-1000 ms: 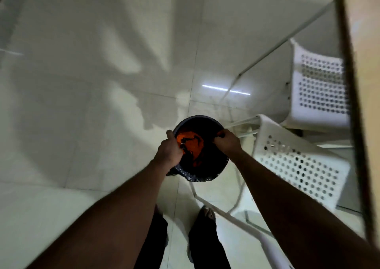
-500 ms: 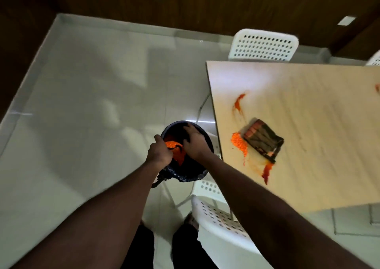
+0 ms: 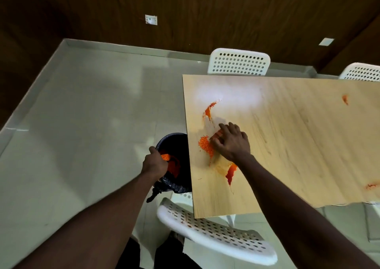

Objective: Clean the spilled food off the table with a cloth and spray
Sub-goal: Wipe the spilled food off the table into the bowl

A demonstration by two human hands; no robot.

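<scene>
Spilled food lies on the light wooden table [image 3: 298,145]: a heap of orange grains [image 3: 204,145], a red smear [image 3: 208,110] farther back and another red smear [image 3: 231,173] nearer me. My right hand [image 3: 231,142] rests on the table just right of the grains. Its fingers are curled over the cloth, which is almost wholly hidden under it. My left hand [image 3: 155,163] grips the rim of a black lined bin [image 3: 176,143] beside the table's left edge; orange food lies inside. No spray bottle is in view.
A white perforated chair [image 3: 216,233] stands at the table's near corner, right below the bin. Two more white chairs [image 3: 238,62] [image 3: 362,72] are at the far side. Small red stains [image 3: 345,99] [image 3: 371,186] mark the table's right part. Pale tiled floor spreads to the left.
My right hand left the bin and came down onto the cloth on the table beside the grains. The view swung up from the floor to the table. My left hand stayed on the bin rim.
</scene>
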